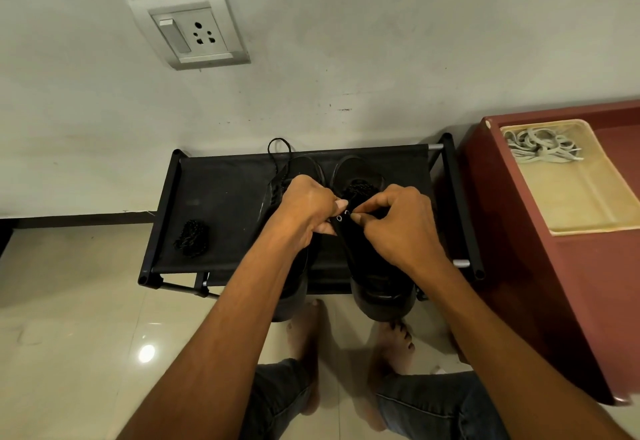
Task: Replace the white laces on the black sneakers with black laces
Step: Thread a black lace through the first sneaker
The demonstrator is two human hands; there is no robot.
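Two black sneakers (367,266) side by side on a black fabric rack (221,204), heels overhanging its near edge. Left hand (308,207) curled round the eyelet flap of the right-hand sneaker, steadying it; right hand (398,225) pinching narrow at something just beside the metal eyelets, probably the black lace (358,188) tip, though too dark to confirm. Lace likely soft, limp and light, best pinched close behind the stiff tip; flap pliable, best held right beside the eyelet. Spare black lace bundle (192,237) well left of the grip; white laces (540,145) in a cream tray (588,225) far right. Left-hand sneaker largely hidden under the left forearm; lacing progress hard to read, black on black.
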